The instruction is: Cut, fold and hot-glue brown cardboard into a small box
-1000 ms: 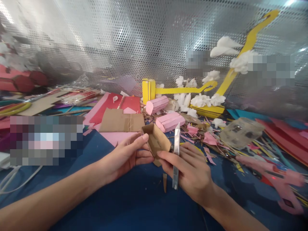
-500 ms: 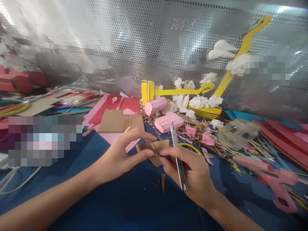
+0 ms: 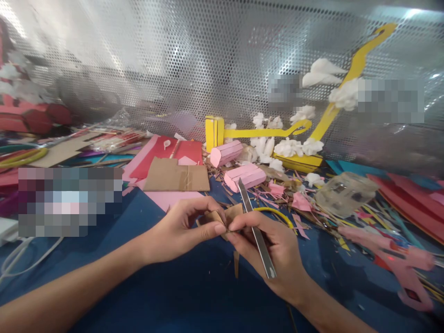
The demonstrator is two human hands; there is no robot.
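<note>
Between my two hands is a small folded piece of brown cardboard (image 3: 237, 211). My left hand (image 3: 175, 233) pinches its left side between thumb and fingers. With thumb and forefinger, my right hand (image 3: 284, 254) grips the near edge of the same piece. A slim silver utility knife (image 3: 261, 247) is also tucked in my right hand, its tip pointing up and away towards a pink faceted paper block (image 3: 244, 175). My fingers hide part of the cardboard. On the blue tabletop (image 3: 166, 296) just below lies a narrow cardboard strip (image 3: 236, 264).
Behind my left hand lies a larger cardboard sheet (image 3: 163, 175) on pink and red paper. A pink glue gun (image 3: 398, 259) rests at the right. Paper scraps, yellow paper shapes (image 3: 215, 132) and white tufts line the back, before a perforated metal panel (image 3: 208, 60).
The cardboard piece has been bent more sharply at its crease, with its left part now folded up. The knife's tip has swung slightly left. My left fingers have curled in closer.
</note>
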